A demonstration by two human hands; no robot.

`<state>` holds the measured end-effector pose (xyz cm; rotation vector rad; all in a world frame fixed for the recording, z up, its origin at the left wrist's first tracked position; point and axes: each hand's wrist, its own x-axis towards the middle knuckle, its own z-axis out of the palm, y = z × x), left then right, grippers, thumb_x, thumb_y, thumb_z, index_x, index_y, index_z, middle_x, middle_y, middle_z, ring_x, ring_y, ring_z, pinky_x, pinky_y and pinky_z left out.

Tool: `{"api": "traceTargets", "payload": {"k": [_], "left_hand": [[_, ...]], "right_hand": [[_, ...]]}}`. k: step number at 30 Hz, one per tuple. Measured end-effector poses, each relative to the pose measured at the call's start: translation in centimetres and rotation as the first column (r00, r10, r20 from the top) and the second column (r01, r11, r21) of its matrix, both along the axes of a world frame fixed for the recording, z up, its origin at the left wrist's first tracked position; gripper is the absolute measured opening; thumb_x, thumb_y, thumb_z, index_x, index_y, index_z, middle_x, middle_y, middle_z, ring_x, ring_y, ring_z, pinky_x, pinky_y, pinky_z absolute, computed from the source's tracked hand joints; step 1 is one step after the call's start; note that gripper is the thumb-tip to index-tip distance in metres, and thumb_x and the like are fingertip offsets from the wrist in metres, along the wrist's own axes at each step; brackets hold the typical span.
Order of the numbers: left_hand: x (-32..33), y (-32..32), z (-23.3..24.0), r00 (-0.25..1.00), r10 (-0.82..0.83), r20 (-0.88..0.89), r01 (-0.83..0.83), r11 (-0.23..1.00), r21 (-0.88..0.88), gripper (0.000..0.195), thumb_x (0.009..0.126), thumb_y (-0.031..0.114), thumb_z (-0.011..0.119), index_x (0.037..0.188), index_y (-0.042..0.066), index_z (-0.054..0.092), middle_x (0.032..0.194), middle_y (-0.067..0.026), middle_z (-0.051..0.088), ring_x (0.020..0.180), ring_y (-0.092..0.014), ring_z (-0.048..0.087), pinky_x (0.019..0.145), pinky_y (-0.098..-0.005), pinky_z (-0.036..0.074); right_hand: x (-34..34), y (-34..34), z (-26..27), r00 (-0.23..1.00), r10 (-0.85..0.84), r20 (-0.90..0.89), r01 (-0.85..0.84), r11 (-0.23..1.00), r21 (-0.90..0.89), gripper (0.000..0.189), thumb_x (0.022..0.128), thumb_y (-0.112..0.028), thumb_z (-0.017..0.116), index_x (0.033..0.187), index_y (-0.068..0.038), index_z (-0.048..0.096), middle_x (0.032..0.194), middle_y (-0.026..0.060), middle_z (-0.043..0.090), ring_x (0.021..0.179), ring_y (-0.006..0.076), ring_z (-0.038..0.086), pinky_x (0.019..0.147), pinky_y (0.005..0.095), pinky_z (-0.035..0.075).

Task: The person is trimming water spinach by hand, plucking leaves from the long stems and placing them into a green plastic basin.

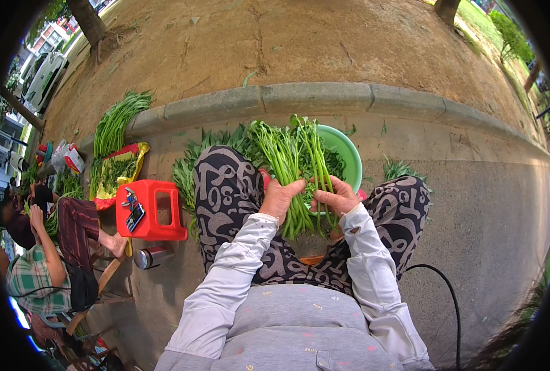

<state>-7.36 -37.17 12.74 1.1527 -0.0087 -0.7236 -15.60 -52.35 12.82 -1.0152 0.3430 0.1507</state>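
Observation:
My left hand (280, 200) is closed around a thick bunch of green leafy stalks (279, 155), whose cut ends point towards me. Just to its right, my right hand (337, 197) grips a few thinner stalks (319, 162) between thumb and fingers. Beneath and beyond both hands stands a green plastic basin (354, 155) with loose leaves in it, partly hidden by the stalks. More long-leaved greens (228, 139) lie on the ground to the left of the basin, behind my knee.
A red plastic stool (152, 227) holds a phone (135, 218) and keys; a metal flask (147, 257) lies beside it. Further left are piled greens (117, 125), a red-yellow sack (138, 153) and seated people (38, 273). A stone curb (312, 97) runs ahead. A black cable (453, 297) curves at right.

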Motion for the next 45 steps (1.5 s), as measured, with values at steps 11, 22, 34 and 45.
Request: {"api": "traceTargets", "payload": {"k": [11, 22, 34, 45], "left_hand": [[0.1, 0.13, -0.19, 0.999, 0.039, -0.026, -0.039, 0.999, -0.022, 0.021, 0.077, 0.004, 0.063, 0.096, 0.004, 0.055, 0.083, -0.0024, 0.057, 0.073, -0.013, 0.054, 0.066, -0.0275, 0.046], [-0.21, -0.5, -0.53, 0.962, -0.07, 0.264, 0.039, 0.992, 0.122, 0.017, 0.075, 0.004, 0.065, 0.092, 0.001, 0.061, 0.083, -0.0027, 0.061, 0.072, -0.011, 0.057, 0.066, -0.0244, 0.046], [0.06, -0.31, -0.19, 0.985, -0.066, 0.158, 0.047, 0.992, 0.121, 0.016, 0.077, 0.006, 0.062, 0.091, 0.0, 0.061, 0.083, -0.0038, 0.061, 0.07, -0.011, 0.056, 0.065, -0.0252, 0.045], [-0.28, -0.47, -0.25, 0.974, -0.109, 0.201, 0.097, 0.993, 0.066, 0.022, 0.077, 0.004, 0.062, 0.098, 0.002, 0.059, 0.088, -0.0034, 0.062, 0.077, -0.011, 0.058, 0.069, -0.0243, 0.047]], "right_hand": [[-0.04, 0.07, 0.28, 1.0, -0.011, 0.006, 0.011, 1.0, 0.003, 0.035, 0.082, -0.005, 0.061, 0.115, -0.001, 0.05, 0.088, 0.0055, 0.059, 0.071, 0.0155, 0.06, 0.064, 0.0293, 0.054], [-0.05, -0.62, -0.25, 0.99, -0.142, -0.005, 0.141, 0.989, -0.032, 0.037, 0.083, -0.003, 0.06, 0.117, 0.002, 0.049, 0.09, 0.0068, 0.059, 0.072, 0.0158, 0.061, 0.064, 0.0285, 0.053], [-0.06, -0.64, -0.3, 0.993, -0.12, 0.003, 0.12, 0.992, -0.043, 0.035, 0.083, -0.005, 0.06, 0.116, 0.001, 0.049, 0.09, 0.0057, 0.059, 0.071, 0.0148, 0.06, 0.064, 0.0276, 0.052], [0.16, -0.54, -0.45, 0.994, -0.107, 0.034, 0.107, 0.994, -0.02, 0.035, 0.083, -0.002, 0.059, 0.116, 0.003, 0.048, 0.091, 0.0076, 0.06, 0.07, 0.0144, 0.059, 0.063, 0.0279, 0.051]]}}
